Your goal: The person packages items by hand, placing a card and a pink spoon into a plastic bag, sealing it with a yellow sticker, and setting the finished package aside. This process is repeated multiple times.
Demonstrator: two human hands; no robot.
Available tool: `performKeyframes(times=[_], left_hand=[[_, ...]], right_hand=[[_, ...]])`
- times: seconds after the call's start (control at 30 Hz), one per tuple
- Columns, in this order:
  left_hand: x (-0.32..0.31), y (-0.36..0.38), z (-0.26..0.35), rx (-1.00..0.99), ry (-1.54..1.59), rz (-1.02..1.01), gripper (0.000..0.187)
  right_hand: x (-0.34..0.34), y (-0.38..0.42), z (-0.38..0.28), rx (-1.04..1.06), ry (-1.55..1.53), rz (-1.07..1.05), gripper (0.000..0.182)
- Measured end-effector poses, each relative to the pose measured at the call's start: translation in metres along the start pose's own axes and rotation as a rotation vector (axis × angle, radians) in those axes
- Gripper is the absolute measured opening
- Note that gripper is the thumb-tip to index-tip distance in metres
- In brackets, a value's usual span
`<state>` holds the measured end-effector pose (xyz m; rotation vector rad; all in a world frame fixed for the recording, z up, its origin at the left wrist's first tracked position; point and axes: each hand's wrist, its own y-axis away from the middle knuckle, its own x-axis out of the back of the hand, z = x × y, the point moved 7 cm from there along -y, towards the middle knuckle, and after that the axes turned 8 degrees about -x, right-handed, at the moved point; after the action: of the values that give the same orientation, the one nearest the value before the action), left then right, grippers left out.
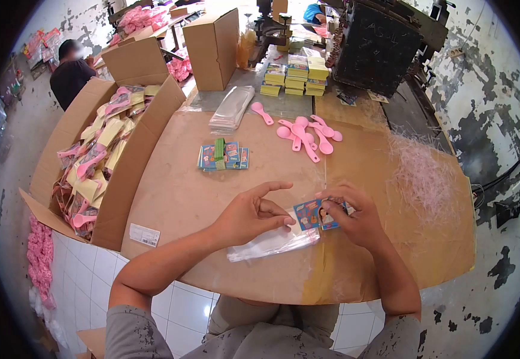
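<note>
My right hand [358,218] pinches a small blue printed card [308,216] over the front middle of the table. My left hand [251,212] is just left of the card, fingers curved and apart, with nothing visible in it. Beneath both hands lie clear plastic bags [272,244], partly hidden by the left hand and the card. Beyond the left hand sits a stack of blue cards [231,157] with a green band [219,149] around it. Farther back are several pink spoons [299,131] in a loose pile, and a single pink spoon [262,113] lies apart.
An open carton [134,173] on the left holds packed bags with pink spoons. More clear bags [232,109] lie at the back, before stacked cards [296,75]. Shredded strips [424,179] spread on the right. A black machine [376,45] stands behind; another person [71,75] sits at far left.
</note>
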<state>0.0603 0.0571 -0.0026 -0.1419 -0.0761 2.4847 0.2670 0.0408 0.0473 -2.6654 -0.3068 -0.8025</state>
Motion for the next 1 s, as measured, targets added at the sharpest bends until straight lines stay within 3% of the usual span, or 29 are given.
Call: performKeyframes(times=[0.1,0.2,0.3,0.4,0.5,0.6,0.67,0.73,0.83,1.0], left_hand=[[-0.005,0.002,0.001,-0.018,-0.117,-0.050,0.067],[-0.008,0.003,0.003,-0.044,-0.212,-0.057,0.065],[-0.002,0.002,0.007,-0.082,-0.193,0.021,0.061],[0.003,0.001,0.005,-0.129,-0.113,0.085,0.057],[0.004,0.003,0.006,-0.146,-0.134,0.075,0.052],[0.006,0.001,0.004,-0.103,-0.115,0.068,0.046],[0.006,0.001,-0.002,-0.087,-0.075,0.074,0.042],[0.007,-0.001,-0.007,-0.108,-0.042,0.084,0.038],[0.007,0.000,-0.006,-0.076,-0.116,0.060,0.035],[0.014,-0.001,-0.004,-0.035,-0.208,0.025,0.033]], right_hand=[[-0.013,0.000,-0.007,0.079,0.045,-0.075,0.040],[-0.021,0.005,0.002,-0.248,-0.236,-0.024,0.024],[-0.014,0.002,0.014,-0.221,-0.584,0.235,0.019],[-0.021,0.005,0.022,-0.269,-0.377,0.096,0.020],[-0.028,-0.002,-0.021,0.143,-0.036,-0.144,0.024],[-0.016,-0.029,0.008,-0.030,-0.123,-0.290,0.032],[0.005,-0.062,0.036,-0.235,0.021,-0.113,0.037],[0.024,-0.100,0.068,-0.116,0.185,0.043,0.043],[0.031,-0.141,0.112,-0.153,0.053,0.110,0.039],[0.015,-0.149,0.132,-0.046,0.280,0.085,0.035]])
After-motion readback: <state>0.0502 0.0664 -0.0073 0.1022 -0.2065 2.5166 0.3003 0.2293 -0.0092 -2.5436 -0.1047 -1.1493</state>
